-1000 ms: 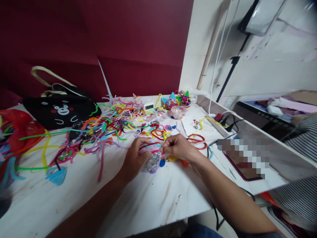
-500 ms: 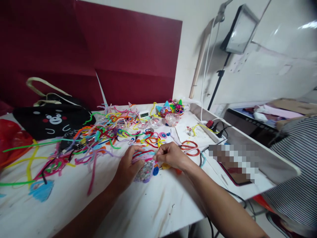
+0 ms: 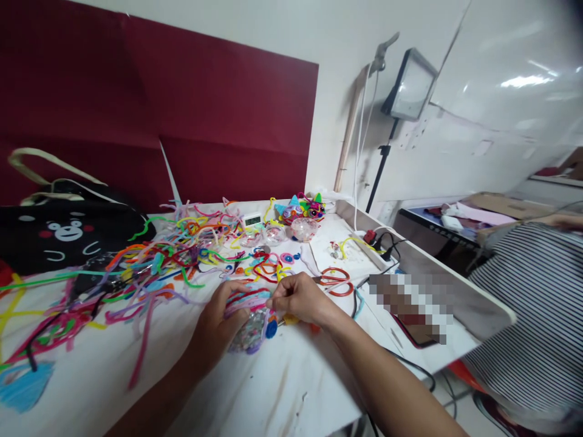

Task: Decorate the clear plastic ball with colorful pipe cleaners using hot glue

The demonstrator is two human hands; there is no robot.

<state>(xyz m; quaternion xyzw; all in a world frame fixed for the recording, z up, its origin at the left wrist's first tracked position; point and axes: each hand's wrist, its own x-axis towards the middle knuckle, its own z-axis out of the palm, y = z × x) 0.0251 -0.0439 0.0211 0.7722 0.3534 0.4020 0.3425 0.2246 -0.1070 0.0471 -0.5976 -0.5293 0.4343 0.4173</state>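
A craft piece [image 3: 248,332] lies on the white table, its clear, shiny body banded with pink, red, light-blue and lilac pipe cleaners. My left hand [image 3: 224,318] grips its left side, thumb on the near face and fingers over the top. At its upper right edge, my right hand [image 3: 295,298] is closed in a pinch on a pink pipe cleaner [image 3: 269,303]; the fingertips partly hide it. A blue coil [image 3: 271,328] sits on the piece's right side below that pinch. Just right of my right hand lie scissors with orange handles [image 3: 336,282].
Loose pipe cleaners [image 3: 182,243] are heaped at the left and back. Behind them stand a small digital clock [image 3: 252,221], clear plastic shells [image 3: 304,229] and colourful cat-like figures [image 3: 298,209]. A black bag [image 3: 68,233], a phone [image 3: 416,331] and a power strip [image 3: 380,255] are around. A person in stripes [image 3: 528,315] is at right.
The camera view has turned a little to the right, so the scene appears shifted left. Both hands keep their hold on the piece, with only slight finger movement.
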